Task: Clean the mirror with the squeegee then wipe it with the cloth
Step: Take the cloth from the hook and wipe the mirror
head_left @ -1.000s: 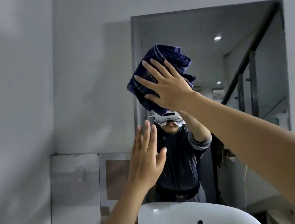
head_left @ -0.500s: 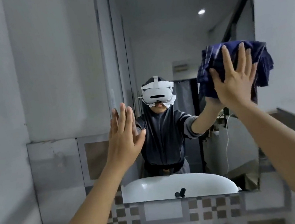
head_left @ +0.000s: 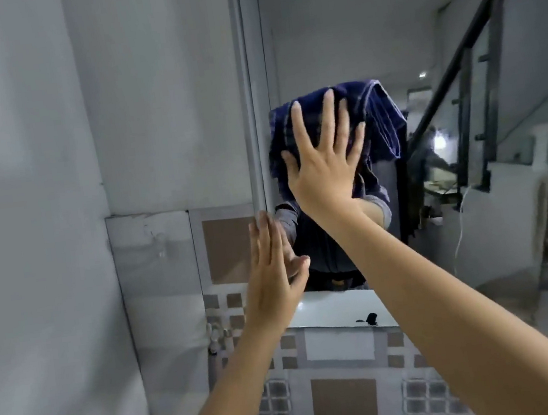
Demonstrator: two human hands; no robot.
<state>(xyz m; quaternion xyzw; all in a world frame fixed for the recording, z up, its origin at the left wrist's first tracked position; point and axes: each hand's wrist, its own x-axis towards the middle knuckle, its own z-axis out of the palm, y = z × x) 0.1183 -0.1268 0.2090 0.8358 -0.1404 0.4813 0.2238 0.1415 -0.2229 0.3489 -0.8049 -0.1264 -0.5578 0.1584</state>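
1. The right hand (head_left: pixel 324 166) is laid flat with its fingers spread wide, and a dark blue cloth (head_left: pixel 372 119) is pressed by it against the mirror (head_left: pixel 330 34).
2. The cloth is bunched up, sits around the middle-left of the glass, and is draped over and past the fingertips, so the reflected face is covered by it.
3. The left hand (head_left: pixel 271 269) is held up lower and to the left, palm open, fingers together and straight, nothing gripped. It's right at the mirror's left edge; whether the glass is actually touched can't be told.
4. A white sink rim (head_left: pixel 333 310) is reflected along the mirror's bottom edge.
5. Patterned tiles (head_left: pixel 345 402) are seen on the wall below the mirror, and a plain grey wall (head_left: pixel 19 169) to the left.
6. A black stair railing (head_left: pixel 471 28) is reflected at the upper right.
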